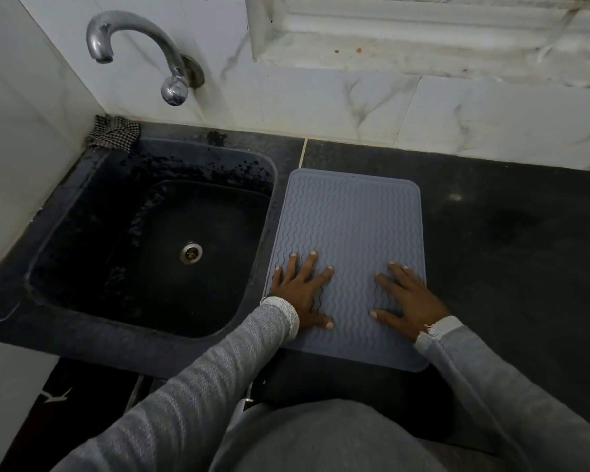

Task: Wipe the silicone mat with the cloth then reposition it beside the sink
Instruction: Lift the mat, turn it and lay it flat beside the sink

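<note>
A blue-grey silicone mat (pixel 349 226) with wavy ridges lies flat on the black counter, its left edge right against the rim of the dark sink (pixel 150 253). My left hand (pixel 300 291) rests palm down on the mat's near left part, fingers spread. On the near right part my right hand (pixel 407 301) lies flat too, fingers apart. Neither hand holds anything. A checked cloth (pixel 115 132) sits bunched in the back left corner behind the sink, far from both hands.
A chrome tap (pixel 133 46) curves out of the white marbled wall over the sink. The sink has a metal drain (pixel 190 252). Black countertop (pixel 511 253) stretches right of the mat. A white window ledge (pixel 423 52) runs above the wall tiles.
</note>
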A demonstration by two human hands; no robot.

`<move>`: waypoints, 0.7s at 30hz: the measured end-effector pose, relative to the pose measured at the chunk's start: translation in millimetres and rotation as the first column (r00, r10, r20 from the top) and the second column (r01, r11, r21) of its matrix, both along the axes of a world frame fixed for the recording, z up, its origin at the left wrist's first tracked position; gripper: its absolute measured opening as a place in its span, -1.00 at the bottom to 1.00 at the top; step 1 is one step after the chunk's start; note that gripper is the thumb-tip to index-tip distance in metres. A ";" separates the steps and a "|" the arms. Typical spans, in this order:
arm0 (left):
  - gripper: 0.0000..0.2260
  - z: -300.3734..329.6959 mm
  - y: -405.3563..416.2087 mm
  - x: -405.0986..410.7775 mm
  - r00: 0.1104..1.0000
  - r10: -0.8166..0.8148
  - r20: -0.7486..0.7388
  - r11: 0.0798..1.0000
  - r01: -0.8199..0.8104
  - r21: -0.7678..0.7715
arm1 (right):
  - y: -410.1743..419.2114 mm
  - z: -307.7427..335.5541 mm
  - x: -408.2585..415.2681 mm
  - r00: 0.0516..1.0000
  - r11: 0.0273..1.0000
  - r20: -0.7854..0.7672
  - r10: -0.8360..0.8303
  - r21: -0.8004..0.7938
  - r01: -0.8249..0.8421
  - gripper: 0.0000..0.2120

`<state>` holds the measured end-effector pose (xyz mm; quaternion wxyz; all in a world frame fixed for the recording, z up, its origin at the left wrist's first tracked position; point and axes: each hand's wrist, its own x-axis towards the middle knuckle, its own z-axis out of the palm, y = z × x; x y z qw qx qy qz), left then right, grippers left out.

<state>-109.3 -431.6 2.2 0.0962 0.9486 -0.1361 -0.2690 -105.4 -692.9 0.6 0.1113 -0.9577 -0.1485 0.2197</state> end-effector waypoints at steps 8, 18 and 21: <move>-0.01 -0.5 -5.1 3.3 1.000 0.007 -0.009 1.000 -0.007 0.001 | -1.9 6.7 6.6 0.997 0.999 -0.060 -0.039 0.023 0.041 -0.24; -0.03 -0.7 -9.8 7.2 1.000 0.000 -0.005 1.000 0.000 -0.009 | -5.3 6.3 8.7 0.995 0.997 -0.072 -0.072 0.018 0.073 -0.25; -0.03 0.7 -9.9 7.4 1.000 -0.004 -0.007 1.000 0.003 -0.009 | -5.7 7.1 9.8 0.994 0.997 -0.083 -0.075 0.017 0.077 -0.25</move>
